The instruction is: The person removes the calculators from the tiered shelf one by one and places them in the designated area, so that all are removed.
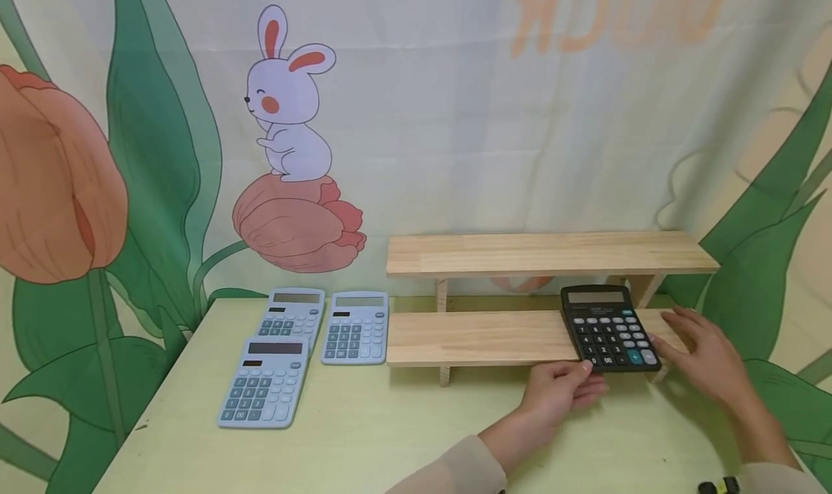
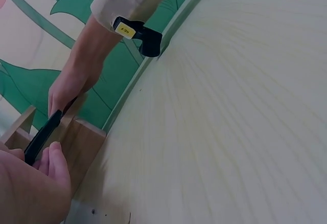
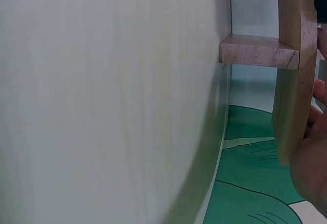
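A black calculator point(image 1: 607, 329) leans tilted on the lower board of a two-tier wooden shelf point(image 1: 481, 335), its near edge sticking out past the board's front. My left hand point(image 1: 552, 395) pinches its lower left corner, thumb on top and fingers beneath. At the calculator's right side is my right hand point(image 1: 705, 353), thumb by the edge and fingers stretched over the board. The left wrist view shows the calculator point(image 2: 43, 136) edge-on in the left hand point(image 2: 36, 188). In the right wrist view, the right hand point(image 3: 311, 168) is partly cut off beside the shelf board point(image 3: 299, 96).
Light blue calculators lie left of the shelf: one in front point(image 1: 263, 382), one partly covered behind it point(image 1: 294, 312), one beside the shelf point(image 1: 355, 328). The upper board point(image 1: 546, 254) rises behind the lower one. A printed curtain point(image 1: 442, 118) hangs behind the pale green table point(image 1: 364, 443).
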A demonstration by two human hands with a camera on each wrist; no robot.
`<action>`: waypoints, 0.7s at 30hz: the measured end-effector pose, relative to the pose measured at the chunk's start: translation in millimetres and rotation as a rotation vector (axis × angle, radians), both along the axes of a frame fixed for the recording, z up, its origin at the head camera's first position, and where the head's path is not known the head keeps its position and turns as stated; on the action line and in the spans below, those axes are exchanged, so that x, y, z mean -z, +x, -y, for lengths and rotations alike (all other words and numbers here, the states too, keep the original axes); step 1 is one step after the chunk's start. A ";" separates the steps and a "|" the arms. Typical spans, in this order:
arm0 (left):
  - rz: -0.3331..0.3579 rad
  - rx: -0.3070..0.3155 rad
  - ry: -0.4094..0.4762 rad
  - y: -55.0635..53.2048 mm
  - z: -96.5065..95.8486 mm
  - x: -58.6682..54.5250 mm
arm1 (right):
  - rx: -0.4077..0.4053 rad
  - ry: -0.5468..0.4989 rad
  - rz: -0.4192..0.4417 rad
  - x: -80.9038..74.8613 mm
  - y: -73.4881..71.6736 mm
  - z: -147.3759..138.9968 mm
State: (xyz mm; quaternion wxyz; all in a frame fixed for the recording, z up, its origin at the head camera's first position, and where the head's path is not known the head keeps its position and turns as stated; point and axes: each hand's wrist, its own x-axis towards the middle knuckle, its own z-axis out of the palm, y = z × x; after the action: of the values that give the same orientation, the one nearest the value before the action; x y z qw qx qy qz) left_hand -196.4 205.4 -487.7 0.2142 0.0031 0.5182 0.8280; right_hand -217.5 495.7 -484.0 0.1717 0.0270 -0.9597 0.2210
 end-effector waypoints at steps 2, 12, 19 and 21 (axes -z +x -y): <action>0.005 -0.008 0.009 0.4 -1.4 0.1 | 0.001 0.001 -0.005 0.4 -0.1 -0.8; -0.029 0.053 0.008 5.6 15.8 -4.1 | -0.008 -0.019 0.010 0.5 -0.3 1.1; -0.100 0.185 -0.032 12.8 40.8 -7.5 | 0.008 -0.018 0.024 -3.0 -0.9 4.2; -0.123 0.228 -0.039 14.1 46.5 -6.5 | 0.009 -0.019 0.023 -3.2 -1.6 4.3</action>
State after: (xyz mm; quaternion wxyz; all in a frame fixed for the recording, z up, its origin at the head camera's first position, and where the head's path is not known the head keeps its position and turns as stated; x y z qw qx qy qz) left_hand -182.3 158.8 -481.1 0.2747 0.1088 0.5426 0.7863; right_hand -219.1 491.4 -480.8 0.1619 0.0183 -0.9596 0.2296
